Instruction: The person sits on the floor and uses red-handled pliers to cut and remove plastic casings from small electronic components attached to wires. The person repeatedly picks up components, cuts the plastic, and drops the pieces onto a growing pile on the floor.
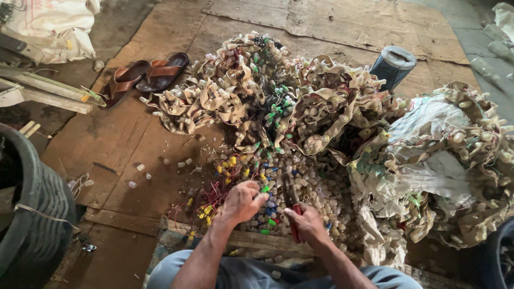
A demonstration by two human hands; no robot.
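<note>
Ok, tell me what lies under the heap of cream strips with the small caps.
Under the heap of cream strips lies brown cardboard sheeting, seen around its edges. Loose coloured caps spill out near the hands. Whatever is beneath its middle is covered.

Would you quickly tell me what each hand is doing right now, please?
Left hand: closed on a small green cap, pinched at the fingertips.
Right hand: closed on red-handled pliers.

Two brown sandals (144, 77), one blue spool (393, 65), one red-handled cutter (292, 206), two hands, and small caps (316, 187) beyond counting.
</note>
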